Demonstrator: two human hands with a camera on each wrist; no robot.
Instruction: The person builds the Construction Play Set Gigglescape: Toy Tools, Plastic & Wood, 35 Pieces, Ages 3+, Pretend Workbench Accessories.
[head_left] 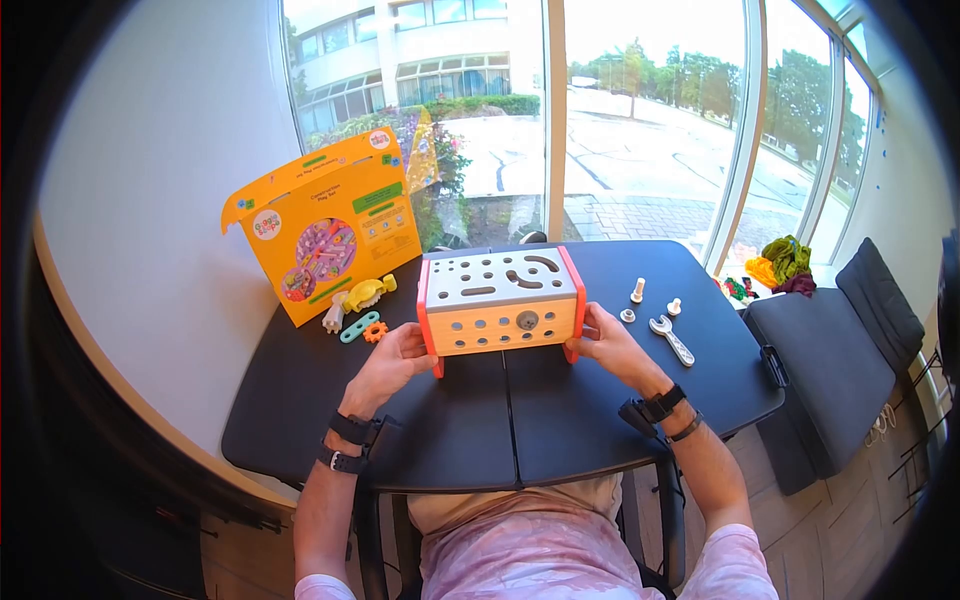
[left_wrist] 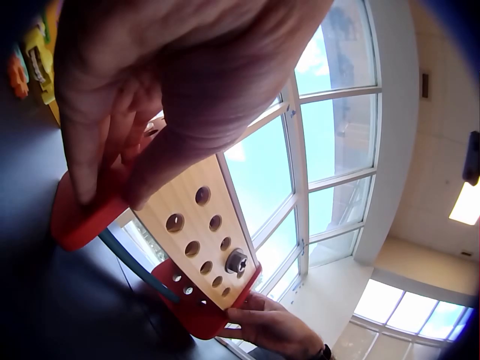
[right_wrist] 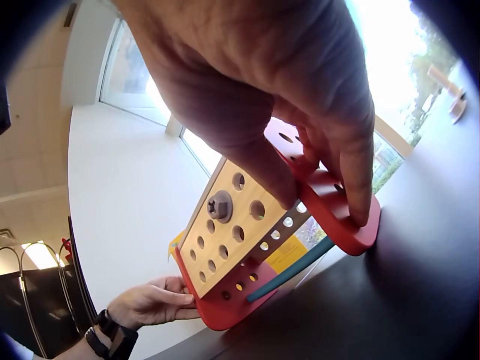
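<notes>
A toy workbench (head_left: 500,300) stands at the middle of the black table, with a grey slotted top, a light wood front full of round holes and red end panels. One grey bolt head (head_left: 527,320) sits in a front hole. My left hand (head_left: 392,358) grips the lower part of the left red panel (left_wrist: 79,217), thumb on the near side. At the opposite end my right hand (head_left: 612,348) holds the right red panel (right_wrist: 352,225) the same way. Low between the panels runs a teal bar (right_wrist: 292,270), seen in both wrist views.
On the left stand a yellow box (head_left: 330,225), a teal strip (head_left: 360,326), an orange gear (head_left: 375,332) and a yellow toy piece (head_left: 370,292). A toy wrench (head_left: 672,341) and several pale bolts and nuts (head_left: 638,290) lie right. Beyond the table are windows and a dark chair (head_left: 820,350).
</notes>
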